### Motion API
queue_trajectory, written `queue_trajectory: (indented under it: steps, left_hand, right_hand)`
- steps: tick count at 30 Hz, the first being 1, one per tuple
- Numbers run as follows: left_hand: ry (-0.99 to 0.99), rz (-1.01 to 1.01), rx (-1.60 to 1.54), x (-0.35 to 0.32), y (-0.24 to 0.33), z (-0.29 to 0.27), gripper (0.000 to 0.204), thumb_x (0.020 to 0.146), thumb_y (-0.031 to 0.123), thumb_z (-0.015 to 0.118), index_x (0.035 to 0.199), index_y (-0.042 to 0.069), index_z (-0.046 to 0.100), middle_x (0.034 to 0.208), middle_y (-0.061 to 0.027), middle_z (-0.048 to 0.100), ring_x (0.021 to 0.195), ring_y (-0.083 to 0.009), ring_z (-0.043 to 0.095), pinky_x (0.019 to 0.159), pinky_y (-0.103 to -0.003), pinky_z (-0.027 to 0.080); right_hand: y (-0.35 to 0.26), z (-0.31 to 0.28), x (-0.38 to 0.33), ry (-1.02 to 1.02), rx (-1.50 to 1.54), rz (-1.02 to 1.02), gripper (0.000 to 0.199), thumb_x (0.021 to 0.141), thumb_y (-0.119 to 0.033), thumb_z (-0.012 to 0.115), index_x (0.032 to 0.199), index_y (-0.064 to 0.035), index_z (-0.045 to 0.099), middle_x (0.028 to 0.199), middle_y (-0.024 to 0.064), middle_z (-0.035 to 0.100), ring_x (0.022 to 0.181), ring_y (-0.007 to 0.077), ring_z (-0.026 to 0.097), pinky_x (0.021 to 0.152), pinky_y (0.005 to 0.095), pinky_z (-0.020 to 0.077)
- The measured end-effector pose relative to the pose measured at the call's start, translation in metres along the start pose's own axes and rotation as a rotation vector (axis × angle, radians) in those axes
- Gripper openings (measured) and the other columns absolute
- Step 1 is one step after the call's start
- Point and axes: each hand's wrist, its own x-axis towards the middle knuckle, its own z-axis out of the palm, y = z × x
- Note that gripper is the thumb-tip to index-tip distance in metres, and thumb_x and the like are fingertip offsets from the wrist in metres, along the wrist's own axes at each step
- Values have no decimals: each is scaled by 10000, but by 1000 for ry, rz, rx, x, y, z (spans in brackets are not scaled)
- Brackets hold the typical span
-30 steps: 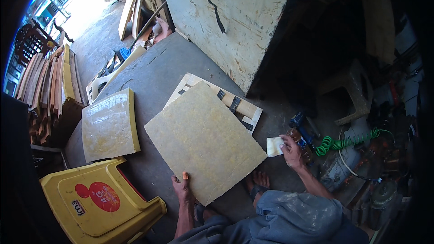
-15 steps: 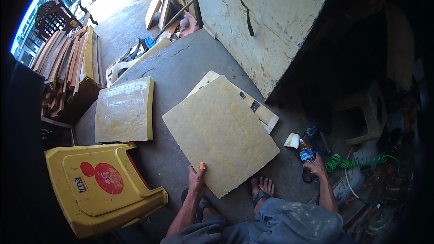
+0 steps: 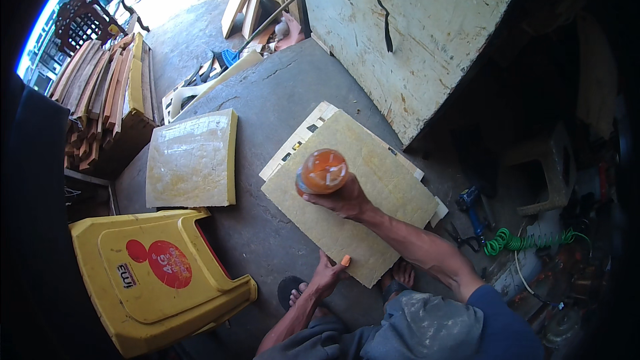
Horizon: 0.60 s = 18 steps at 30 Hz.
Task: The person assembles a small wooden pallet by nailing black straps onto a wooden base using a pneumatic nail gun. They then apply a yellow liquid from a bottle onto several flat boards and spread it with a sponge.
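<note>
A square, yellowish foam sheet rests on a pale wooden frame, part of which shows past its edges. My left hand grips the sheet's near edge, thumb on top with an orange covering at its tip, the other fingers mostly hidden. Over the sheet, my right hand is closed round a clear plastic bottle with orange-brown liquid inside. The bottle's base faces up toward me; its neck is hidden, so I cannot tell whether liquid is coming out.
Left of the sheet lies another foam block, shiny on top. A yellow plastic stool lies nearer. At right are a blue power tool and a green coiled hose. Stacked wood stands far left; a whitish panel is ahead.
My right hand has lifted the bottle from the floor at right and brought it left over the foam sheet, base up. My left hand keeps its hold on the sheet's edge.
</note>
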Motion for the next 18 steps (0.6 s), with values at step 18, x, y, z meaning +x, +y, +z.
queue_trajectory:
  steps: [18]
  left_hand:
    - [32, 42, -112, -5, -2, 5, 846, 934, -45, 651, 1571, 165, 135, 1525, -107, 397, 1353, -307, 506, 988, -459, 513]
  right_hand:
    - [11, 56, -17, 37, -180, -177, 644, 785, -183, 879, 1339, -23, 590, 1206, 188, 695, 1188, 291, 675, 985, 401, 542]
